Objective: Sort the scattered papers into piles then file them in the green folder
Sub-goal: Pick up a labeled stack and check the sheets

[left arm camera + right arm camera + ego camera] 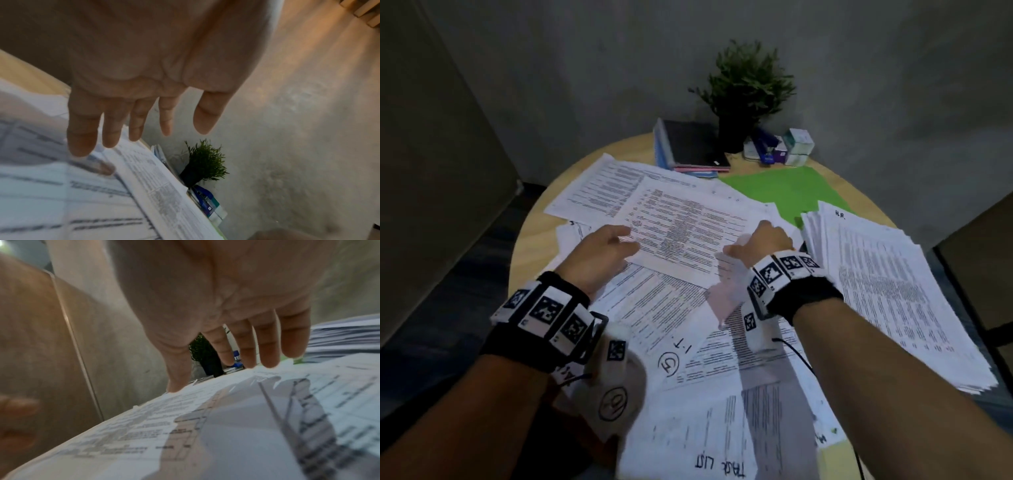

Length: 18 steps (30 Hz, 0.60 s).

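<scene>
Printed papers lie scattered over a round wooden table (530, 236). One top sheet (688, 233) lies slantwise in the middle. My left hand (613, 246) is at its left edge, fingers (82, 129) straight and spread just above the papers (61, 194), holding nothing. My right hand (760, 240) is at the sheet's right edge, its straight fingers (267, 345) and thumb tip touching the paper (226, 418). The green folder (787, 192) lies flat at the back right, partly under papers. A thick sorted pile (887, 291) marked "H.R." lies to the right of my right hand.
A potted plant (746, 92) stands at the back by the wall, with a stack of notebooks (688, 147) to its left and small boxes and a blue stapler (780, 147) to its right. Sheets marked "I.T" (681, 353) and "TASK LIST" (719, 462) lie near me.
</scene>
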{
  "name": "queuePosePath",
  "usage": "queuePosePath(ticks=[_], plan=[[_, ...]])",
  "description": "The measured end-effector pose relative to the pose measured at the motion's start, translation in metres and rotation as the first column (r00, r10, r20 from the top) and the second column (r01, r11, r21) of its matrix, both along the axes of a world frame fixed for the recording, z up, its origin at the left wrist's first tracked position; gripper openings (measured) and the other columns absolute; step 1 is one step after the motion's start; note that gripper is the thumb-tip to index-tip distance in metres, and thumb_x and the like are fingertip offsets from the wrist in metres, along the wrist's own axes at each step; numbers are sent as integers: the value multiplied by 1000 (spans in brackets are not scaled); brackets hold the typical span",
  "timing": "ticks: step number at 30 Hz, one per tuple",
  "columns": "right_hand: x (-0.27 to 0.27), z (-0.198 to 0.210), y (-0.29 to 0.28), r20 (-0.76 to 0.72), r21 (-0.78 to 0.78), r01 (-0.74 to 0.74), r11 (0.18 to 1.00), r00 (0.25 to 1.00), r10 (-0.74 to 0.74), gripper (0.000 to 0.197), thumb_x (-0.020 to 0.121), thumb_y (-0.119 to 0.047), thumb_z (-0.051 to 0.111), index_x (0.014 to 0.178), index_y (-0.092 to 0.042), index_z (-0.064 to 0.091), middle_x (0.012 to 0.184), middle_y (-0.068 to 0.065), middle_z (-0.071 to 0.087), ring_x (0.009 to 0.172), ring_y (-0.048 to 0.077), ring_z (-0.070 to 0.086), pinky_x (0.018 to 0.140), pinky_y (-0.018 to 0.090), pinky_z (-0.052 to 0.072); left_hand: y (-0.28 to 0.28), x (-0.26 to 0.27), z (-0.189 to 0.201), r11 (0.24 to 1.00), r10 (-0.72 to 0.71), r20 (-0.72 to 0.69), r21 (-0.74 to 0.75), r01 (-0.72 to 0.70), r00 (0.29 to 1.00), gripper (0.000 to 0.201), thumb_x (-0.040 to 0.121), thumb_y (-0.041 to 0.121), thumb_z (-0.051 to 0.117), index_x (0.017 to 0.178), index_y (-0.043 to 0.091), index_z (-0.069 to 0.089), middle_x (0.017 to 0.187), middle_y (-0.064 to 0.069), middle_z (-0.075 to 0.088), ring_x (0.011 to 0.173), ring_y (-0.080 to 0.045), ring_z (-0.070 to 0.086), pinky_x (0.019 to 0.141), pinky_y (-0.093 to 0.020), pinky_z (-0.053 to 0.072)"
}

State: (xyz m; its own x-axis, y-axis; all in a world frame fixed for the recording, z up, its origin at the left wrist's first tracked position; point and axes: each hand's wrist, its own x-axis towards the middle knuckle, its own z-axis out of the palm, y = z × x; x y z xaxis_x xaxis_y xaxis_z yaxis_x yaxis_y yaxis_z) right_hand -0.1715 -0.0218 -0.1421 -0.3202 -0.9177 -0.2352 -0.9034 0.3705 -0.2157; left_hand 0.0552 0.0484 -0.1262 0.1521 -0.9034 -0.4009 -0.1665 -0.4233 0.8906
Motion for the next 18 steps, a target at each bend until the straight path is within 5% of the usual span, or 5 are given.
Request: queuePosePath(ticks=[4,9,12,16,18], plan=[[1,-15,-9,78,55,72,996,994,-76,81,78,-36,76,135,2,33,136,16,46,125,33,48,84,37,42,-4,4,-10,999,-40,-48,27,42,998,41,87,25,69,124,21,54,136,-19,50,87,-22,58,88,-35,45],[-16,-13,-5,323,-115,234,965,928,-187,60,85,-16,70,135,0,41,134,19,51,121,33,51,95,36,42,-13,5,-16,996,-84,-8,12,84,996,40,94,25,62,132,25,50,147,-6,42,126,-25,51,111,-44,38],[-33,9,0,435,-240,140,961,900,-22,36,88,-13,65,123,-5,60,122,11,65,107,29,63,90,34,48,-15,6,-10,996,-53,52,-75,57,997,39,94,23,63,131,26,52,143,-5,43,126,-23,50,108,-45,42],[-46,53,16,564,-328,-60,943,788,246,21,87,-16,64,104,-27,70,109,-1,72,98,21,68,95,46,51,-12,9,4,934,25,233,-351,60,972,48,92,17,65,136,26,49,141,5,47,128,-13,45,106,-32,37],[-43,74,24,561,-343,-193,919,743,365,21,90,-10,63,102,-26,69,102,-4,72,86,7,69,87,28,55,-10,15,13,891,41,319,-440,109,947,59,88,19,68,141,26,43,147,6,43,133,-13,40,106,-26,31]])
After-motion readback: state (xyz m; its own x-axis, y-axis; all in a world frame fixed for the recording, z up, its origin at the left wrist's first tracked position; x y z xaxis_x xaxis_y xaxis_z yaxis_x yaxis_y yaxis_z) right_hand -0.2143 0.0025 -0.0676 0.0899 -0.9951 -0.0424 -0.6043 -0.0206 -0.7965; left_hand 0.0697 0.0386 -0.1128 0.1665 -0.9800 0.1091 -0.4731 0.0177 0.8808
